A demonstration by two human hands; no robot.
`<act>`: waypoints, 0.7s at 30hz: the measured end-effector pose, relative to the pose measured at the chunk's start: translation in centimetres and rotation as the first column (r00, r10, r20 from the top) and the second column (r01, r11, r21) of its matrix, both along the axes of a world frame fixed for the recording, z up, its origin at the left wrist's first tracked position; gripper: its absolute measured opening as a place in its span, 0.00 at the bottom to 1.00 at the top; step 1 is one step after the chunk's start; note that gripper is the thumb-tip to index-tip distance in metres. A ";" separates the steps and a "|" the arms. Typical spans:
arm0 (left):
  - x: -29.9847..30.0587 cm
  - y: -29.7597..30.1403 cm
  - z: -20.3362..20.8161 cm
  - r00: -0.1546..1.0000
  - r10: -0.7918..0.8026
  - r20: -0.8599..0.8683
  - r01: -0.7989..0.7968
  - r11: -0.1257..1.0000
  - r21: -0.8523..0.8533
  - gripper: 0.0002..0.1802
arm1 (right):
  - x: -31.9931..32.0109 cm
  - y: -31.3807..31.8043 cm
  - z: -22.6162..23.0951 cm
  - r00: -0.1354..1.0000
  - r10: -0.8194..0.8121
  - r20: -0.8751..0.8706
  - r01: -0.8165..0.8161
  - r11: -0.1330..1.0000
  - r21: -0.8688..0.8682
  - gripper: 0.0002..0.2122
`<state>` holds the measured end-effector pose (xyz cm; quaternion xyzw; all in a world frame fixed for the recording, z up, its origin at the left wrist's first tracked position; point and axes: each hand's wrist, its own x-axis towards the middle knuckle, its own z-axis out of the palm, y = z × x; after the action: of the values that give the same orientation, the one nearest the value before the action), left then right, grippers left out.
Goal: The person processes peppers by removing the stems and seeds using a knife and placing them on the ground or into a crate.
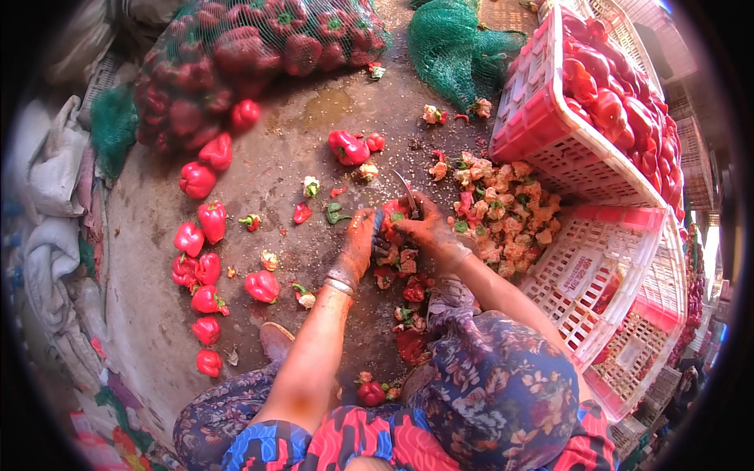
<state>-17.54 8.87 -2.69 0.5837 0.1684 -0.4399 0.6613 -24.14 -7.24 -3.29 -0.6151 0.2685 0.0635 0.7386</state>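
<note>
My two hands meet over the floor in front of my knees. My left hand (360, 245) is closed around a red bell pepper (394, 207), mostly hidden by the fingers. In my right hand (437, 239) is a knife with a thin curved blade (405, 188), its tip pointing away from me; the fingers hide its handle. Both hands look stained. Just right of them lies a heap of cut pepper cores (503, 212) with pale seeds and green stems. More scraps (408, 290) lie below the hands, between my legs.
A net sack of red peppers (259, 51) bulges at the far left, with loose whole peppers (210, 221) strung out below it. A green net (452, 51) lies beyond. On the right stand a crate of peppers (542, 118) and a tilted white-and-red crate (593, 275).
</note>
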 end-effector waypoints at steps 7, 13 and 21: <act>2.0 -1.5 4.3 0.686 -0.429 0.588 0.136 0.869 0.475 0.09 | 1.3 -0.7 4.8 0.944 0.214 0.251 -0.204 0.977 -0.068 0.22; 0.8 -1.8 4.6 0.550 -0.181 0.815 0.043 0.981 0.189 0.08 | 0.6 0.9 5.7 0.994 -0.069 0.087 0.055 0.986 0.157 0.18; 0.4 -1.9 4.4 0.118 -0.295 0.948 -0.142 0.940 0.310 0.04 | -0.1 0.5 7.2 0.991 0.090 0.097 -0.111 0.966 0.232 0.10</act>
<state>-17.18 7.00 1.69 0.8348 -0.2730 0.0586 0.4744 -24.22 -6.77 3.95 -0.5376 0.1953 0.1060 0.8134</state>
